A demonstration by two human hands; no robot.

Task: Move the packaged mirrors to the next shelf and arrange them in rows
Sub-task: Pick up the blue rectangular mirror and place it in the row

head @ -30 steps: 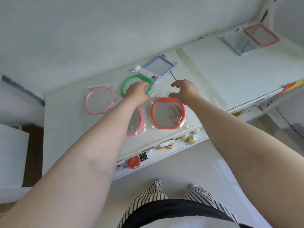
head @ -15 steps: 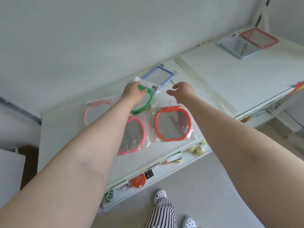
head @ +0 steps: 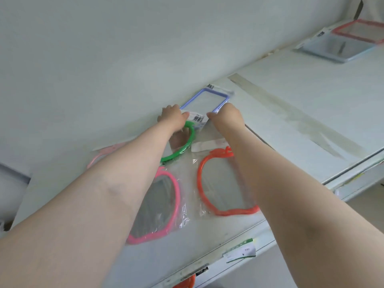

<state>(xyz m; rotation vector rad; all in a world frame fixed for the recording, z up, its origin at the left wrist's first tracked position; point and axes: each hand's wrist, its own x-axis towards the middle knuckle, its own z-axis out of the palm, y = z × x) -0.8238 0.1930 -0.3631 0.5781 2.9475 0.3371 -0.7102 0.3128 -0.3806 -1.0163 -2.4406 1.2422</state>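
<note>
White shelf [head: 291, 113]: both hands pinch the blue-framed mirror [head: 204, 100] packet's near edge.

The left arm [head: 116, 179] covered most of the pale pink mirror [head: 108, 151] and the left half of the hot pink mirror [head: 166, 206]. The right arm [head: 270, 183] hid the right rim of the orange mirror [head: 204, 183]. Far right of that orange mirror, a red-framed mirror [head: 361, 31] was cut by the frame edge. Below it, the print on the shelf-edge label [head: 241, 249] was too small to read.
</note>
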